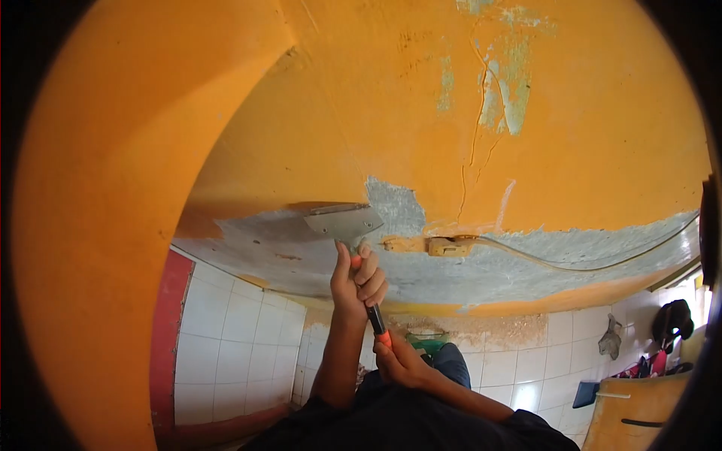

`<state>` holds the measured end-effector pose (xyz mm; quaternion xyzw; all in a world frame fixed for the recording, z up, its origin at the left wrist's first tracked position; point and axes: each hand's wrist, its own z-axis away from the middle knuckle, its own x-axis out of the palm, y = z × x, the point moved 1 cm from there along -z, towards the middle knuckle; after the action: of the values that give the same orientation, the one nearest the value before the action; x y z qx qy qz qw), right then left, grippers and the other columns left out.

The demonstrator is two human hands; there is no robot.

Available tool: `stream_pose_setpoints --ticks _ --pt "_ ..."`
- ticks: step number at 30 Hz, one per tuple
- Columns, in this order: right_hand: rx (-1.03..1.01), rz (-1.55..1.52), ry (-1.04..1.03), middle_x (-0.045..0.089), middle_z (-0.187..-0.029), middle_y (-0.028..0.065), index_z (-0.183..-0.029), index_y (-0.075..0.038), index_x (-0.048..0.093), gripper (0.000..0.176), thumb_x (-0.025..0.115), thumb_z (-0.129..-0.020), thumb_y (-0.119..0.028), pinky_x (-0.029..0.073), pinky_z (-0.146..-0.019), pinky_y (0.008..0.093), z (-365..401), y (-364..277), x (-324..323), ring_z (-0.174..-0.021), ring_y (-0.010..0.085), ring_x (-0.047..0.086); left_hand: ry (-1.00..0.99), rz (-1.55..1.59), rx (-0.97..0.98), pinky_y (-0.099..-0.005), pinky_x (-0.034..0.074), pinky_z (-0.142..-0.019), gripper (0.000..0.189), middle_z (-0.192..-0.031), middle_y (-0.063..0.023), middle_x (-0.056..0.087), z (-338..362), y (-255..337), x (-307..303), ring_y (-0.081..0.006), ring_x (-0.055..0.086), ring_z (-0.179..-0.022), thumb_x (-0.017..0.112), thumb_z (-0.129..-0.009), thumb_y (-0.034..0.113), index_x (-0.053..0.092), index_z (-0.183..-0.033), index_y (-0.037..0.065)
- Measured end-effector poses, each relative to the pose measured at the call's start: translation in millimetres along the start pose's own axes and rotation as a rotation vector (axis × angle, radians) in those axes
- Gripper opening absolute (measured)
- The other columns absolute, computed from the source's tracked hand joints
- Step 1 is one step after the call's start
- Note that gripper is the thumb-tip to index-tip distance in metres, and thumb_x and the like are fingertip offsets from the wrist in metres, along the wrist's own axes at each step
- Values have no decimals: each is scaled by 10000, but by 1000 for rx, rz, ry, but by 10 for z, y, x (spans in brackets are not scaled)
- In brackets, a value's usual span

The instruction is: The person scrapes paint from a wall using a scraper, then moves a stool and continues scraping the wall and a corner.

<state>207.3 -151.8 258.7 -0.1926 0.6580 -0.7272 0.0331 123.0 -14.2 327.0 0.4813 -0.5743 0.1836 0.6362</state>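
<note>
Dark shirt (406,425) is seen nearest. Scraper (344,222) is gripped two-handed, likely for leverage: handle (375,319) is held near its head by the left hand (353,286), lower end by the right hand (406,364). Blade is angled at the wall (316,161), beyond the left hand.

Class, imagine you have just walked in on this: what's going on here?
A person is working at a wall with a scraper held in both hands. The left hand grips it near the blade, the right hand the lower end of the handle. The blade is up where orange paint meets a bare grey band, beside a small box with a cable. Orange paint still covers most of the wall above.
</note>
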Motion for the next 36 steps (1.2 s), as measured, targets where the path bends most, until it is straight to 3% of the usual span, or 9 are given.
stream_pose_setpoints --ticks 5,7,11,16,19,22,26,31,36 --pt "15 -68 35 533 -640 75 -1022 -33 441 266 420 -1008 -299 411 -525 336 5 168 -21 -562 168 534 -51 -10 -4 -240 264 -310 435 -575 38 325 -37 -48 -154 -65 247 -361 295 -1016 490 479 -960 100" --pt "10 59 32 536 -646 83 -1022 -26 441 276 420 -1006 -301 416 -535 350 -28 -107 -41 -569 181 540 -83 -21 18 -231 266 -316 438 -576 43 323 -134 70 60 -60 252 -365 302 -1012 500 479 -955 104" --pt "-6 54 54 547 -658 94 -1034 -18 443 286 418 -1003 -301 419 -541 360 -103 73 -19 -581 202 554 -72 -13 12 -244 269 -313 447 -567 36 320 -69 39 -94 -68 254 -355 288 -1014 502 473 -948 100" --pt "-4 64 15 562 -662 106 -1034 -28 448 280 421 -1000 -304 432 -539 362 -85 -59 -19 -562 225 568 -95 -27 3 -249 248 -325 461 -566 37 305 -140 136 138 -75 254 -363 299 -1004 524 471 -949 100" --pt "-5 4 57 559 -647 108 -1031 -31 447 277 427 -997 -305 438 -540 364 -104 178 38 -555 227 573 -12 -69 -46 -252 265 -327 462 -566 38 302 -78 47 -6 -73 254 -367 295 -1005 524 475 -946 103" --pt "-8 67 29 564 -654 109 -1030 -32 448 278 427 -996 -307 438 -540 366 -98 22 -20 -568 227 584 -118 13 -5 -229 246 -328 482 -573 49 298 -130 103 92 -66 232 -374 280 -1007 525 498 -943 100" --pt "-33 110 37 568 -669 96 -1027 -32 449 280 423 -997 -309 436 -538 362 -145 -22 -31 -573 209 585 -60 -44 -5 -237 265 -335 477 -573 48 309 -110 109 46 -68 246 -378 287 -1005 527 493 -939 101" --pt "-13 -27 -15 562 -667 62 -1031 -29 454 258 439 -991 -283 438 -543 343 -78 -201 -22 -585 175 582 -123 -39 -3 -249 249 -331 465 -566 40 297 -196 174 357 -74 243 -371 286 -1002 533 470 -931 112" --pt "-6 22 49 565 -665 84 -1030 -23 455 260 447 -989 -279 441 -545 336 -101 13 -49 -587 201 589 -99 -37 -13 -242 267 -326 478 -571 42 316 -180 88 132 -68 256 -373 289 -1006 522 494 -956 94"
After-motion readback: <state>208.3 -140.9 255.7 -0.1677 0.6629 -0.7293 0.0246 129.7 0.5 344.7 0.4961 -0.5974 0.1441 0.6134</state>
